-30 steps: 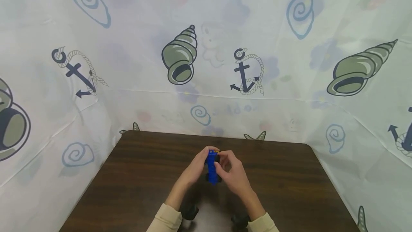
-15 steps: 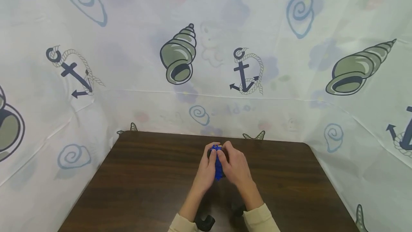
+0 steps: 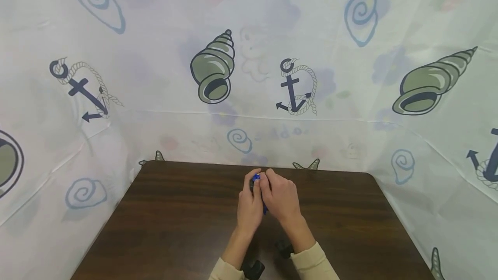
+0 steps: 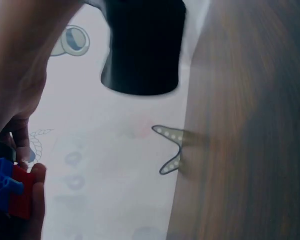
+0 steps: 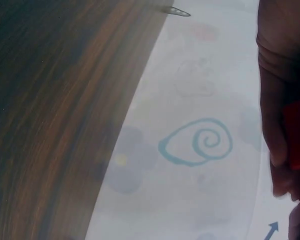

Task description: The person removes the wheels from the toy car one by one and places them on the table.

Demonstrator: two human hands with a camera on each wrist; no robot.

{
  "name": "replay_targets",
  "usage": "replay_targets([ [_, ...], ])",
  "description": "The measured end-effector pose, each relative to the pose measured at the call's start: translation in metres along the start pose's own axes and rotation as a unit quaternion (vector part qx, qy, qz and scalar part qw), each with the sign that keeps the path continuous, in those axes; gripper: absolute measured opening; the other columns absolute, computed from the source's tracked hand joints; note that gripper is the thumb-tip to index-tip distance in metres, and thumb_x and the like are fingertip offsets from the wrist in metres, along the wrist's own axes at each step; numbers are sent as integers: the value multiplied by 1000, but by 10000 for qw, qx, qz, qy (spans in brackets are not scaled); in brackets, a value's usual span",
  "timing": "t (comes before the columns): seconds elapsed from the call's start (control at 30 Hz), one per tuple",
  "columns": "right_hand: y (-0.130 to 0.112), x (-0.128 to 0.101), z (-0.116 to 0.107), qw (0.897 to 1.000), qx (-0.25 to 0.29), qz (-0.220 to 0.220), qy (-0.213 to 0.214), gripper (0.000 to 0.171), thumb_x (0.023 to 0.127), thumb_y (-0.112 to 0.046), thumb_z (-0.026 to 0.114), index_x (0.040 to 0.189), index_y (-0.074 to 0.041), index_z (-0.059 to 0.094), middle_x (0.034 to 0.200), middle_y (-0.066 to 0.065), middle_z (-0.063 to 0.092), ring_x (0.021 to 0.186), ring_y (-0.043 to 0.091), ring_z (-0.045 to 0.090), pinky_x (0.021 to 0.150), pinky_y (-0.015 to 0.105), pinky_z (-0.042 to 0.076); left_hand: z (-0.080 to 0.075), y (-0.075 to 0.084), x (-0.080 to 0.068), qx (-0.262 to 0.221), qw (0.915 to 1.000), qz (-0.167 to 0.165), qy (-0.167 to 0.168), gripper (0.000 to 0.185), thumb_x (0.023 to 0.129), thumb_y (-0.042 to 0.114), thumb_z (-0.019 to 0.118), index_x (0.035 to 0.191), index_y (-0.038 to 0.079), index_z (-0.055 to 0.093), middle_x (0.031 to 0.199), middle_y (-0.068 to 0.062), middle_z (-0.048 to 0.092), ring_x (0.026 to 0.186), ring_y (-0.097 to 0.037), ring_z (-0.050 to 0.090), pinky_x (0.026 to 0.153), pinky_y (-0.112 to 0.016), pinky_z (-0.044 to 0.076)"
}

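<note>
Hands meet over the far middle of the brown table (image 3: 163,211) in the head view: the left hand (image 3: 249,204) and the right hand (image 3: 281,200) are pressed close together, fingers curled round a small blue brick toy (image 3: 255,178) held just above the tabletop. Only slivers of blue show between the fingers, so how fully the pieces are joined cannot be told. A printed sheet (image 3: 249,77) with shells and anchors hangs behind and to both sides.

From the left wrist, that hand's fingers (image 4: 25,145) pinch the toy at the frame's lower left, where a blue part (image 4: 2,182) sits against a red brick (image 4: 22,197); the two look seated together. Beyond lie the table edge and a starfish print (image 4: 171,150).

From the right wrist, fingers (image 5: 277,130) grip a red piece (image 5: 297,132) at the right edge, above the sheet's spiral print (image 5: 197,142).

Judging by this, the build looks largely assembled and is being pressed or adjusted; no loose bricks show on the table.
</note>
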State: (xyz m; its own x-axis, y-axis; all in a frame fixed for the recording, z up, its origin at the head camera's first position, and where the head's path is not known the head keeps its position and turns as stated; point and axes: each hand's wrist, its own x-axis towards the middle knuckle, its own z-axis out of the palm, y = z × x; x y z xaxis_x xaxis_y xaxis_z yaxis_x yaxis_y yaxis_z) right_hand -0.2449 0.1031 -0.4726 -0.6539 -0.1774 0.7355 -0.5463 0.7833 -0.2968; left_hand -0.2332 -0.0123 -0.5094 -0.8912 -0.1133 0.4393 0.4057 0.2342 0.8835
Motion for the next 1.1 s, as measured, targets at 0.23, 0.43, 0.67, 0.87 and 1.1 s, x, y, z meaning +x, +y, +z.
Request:
replay_targets([
  [0.23, -3, -2, 13, 9992, 66, -13, 385, 36, 110, -28, 54, 77, -12, 53, 53, -7, 42, 44, 1, 32, 44, 16, 26, 3, -3, 1, -916, 9955, -215, 134, 33, 120, 33, 36, 142, 15, 52, 103, -7, 70, 80, -11, 67, 69, -28, 58],
  [0.43, -4, 1, 23, 9963, -8, -389, 767, 47, 116, -36, 42, 77, -11, 49, 53, -4, 43, 43, 6, 36, 43, 21, 30, 2, -1, 8, -1514, 9866, -527, 311, 36, 120, 36, 32, 124, 16, 62, 98, -3, 63, 83, -16, 64, 73, -29, 55],
  [0.67, -4, 3, 32, 9959, -167, -406, 790, 48, 118, -32, 36, 77, -10, 49, 52, -3, 44, 42, 12, 44, 41, 28, 36, 2, -13, 14, -735, 9933, -54, 895, 32, 118, 29, 44, 121, 11, 70, 93, -5, 76, 81, -12, 69, 74, -30, 59],
  [0.87, 2, 4, 34, 9968, -1, -503, 618, 46, 118, -25, 35, 77, -9, 48, 52, -3, 45, 42, 7, 39, 41, 20, 33, -1, -17, 18, -489, 9971, -62, 583, 30, 118, 30, 44, 123, 14, 68, 89, -3, 77, 76, -11, 70, 72, -30, 59],
  [1.1, 2, 2, 31, 9974, 544, -47, 461, 37, 109, -5, 45, 73, -11, 50, 56, -5, 46, 48, 3, 40, 45, 15, 36, -4, -16, 20, -843, 9949, -497, 263, 43, 120, 35, 34, 121, 12, 71, 98, -7, 74, 84, -13, 67, 80, -30, 58],
])
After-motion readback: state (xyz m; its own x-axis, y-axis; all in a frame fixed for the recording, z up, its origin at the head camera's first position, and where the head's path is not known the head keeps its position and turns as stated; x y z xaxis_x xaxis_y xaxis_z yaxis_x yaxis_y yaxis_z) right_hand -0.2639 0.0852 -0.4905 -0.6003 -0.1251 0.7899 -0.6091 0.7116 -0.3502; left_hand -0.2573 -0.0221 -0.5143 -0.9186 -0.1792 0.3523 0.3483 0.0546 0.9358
